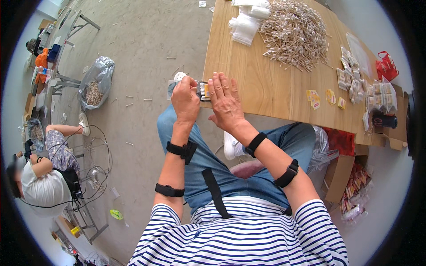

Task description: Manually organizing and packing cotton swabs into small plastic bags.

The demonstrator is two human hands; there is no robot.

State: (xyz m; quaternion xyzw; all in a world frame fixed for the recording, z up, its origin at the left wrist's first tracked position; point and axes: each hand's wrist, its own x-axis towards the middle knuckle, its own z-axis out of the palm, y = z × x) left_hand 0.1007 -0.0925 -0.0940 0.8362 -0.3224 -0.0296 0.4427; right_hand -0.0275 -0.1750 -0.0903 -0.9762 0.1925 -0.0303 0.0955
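Observation:
At the table's near left corner lies a small clear plastic bag [201, 94] with a row of cotton swabs [203, 90] and a yellow card [207, 91] in it. My left hand [185, 101] is closed at the bag's left side, just past the table edge, and seems to pinch its plastic; a bit of clear film shows left of the fingers. Flat over the bag's right part rests my right hand [225, 98], fingers stretched out, hiding some of the contents. What lies between my left fingertips is hidden.
The wooden table [253, 84] bears a heap of cotton swabs [295, 33], empty clear bags [245, 27], yellow cards [313, 98] and filled packs [348, 73]. A lined bin [95, 84] stands on the floor at left. Another person [44, 181] sits far left. An open carton [341, 177] is below right.

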